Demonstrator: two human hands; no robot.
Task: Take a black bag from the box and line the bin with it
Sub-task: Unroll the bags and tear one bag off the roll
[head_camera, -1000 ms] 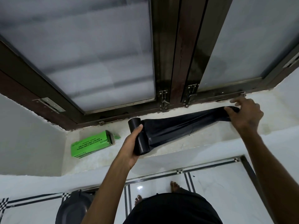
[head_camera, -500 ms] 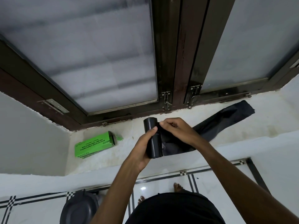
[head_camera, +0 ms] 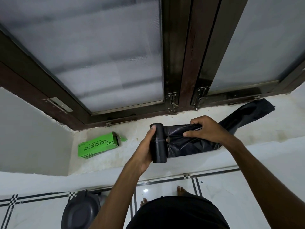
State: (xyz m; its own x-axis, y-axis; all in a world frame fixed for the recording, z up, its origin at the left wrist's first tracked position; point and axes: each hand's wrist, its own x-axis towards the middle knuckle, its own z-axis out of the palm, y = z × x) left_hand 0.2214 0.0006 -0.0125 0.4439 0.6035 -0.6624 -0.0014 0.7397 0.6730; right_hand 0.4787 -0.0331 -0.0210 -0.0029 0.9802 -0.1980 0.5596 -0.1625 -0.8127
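Observation:
My left hand [head_camera: 145,149] grips a black roll of bags [head_camera: 159,144] held upright over the white window sill [head_camera: 115,156]. An unrolled black bag [head_camera: 189,142] stretches from the roll to the right, its far end [head_camera: 257,109] lying on the sill by the window frame. My right hand [head_camera: 208,129] pinches the bag's plastic close to the roll. The green box [head_camera: 99,144] lies on its side on the sill to the left, its end flap open. The dark grey bin [head_camera: 80,212] stands on the floor at lower left, partly cut off by my left arm.
A dark wooden window frame [head_camera: 178,63] with frosted panes rises behind the sill, with metal latches [head_camera: 172,103] at its base. The white tiled floor [head_camera: 231,195] with black inlay lines lies below. My bare feet [head_camera: 180,190] stand near the wall.
My right hand left the bag's far end and came in to pinch the bag next to the roll. The far end now lies loose on the sill.

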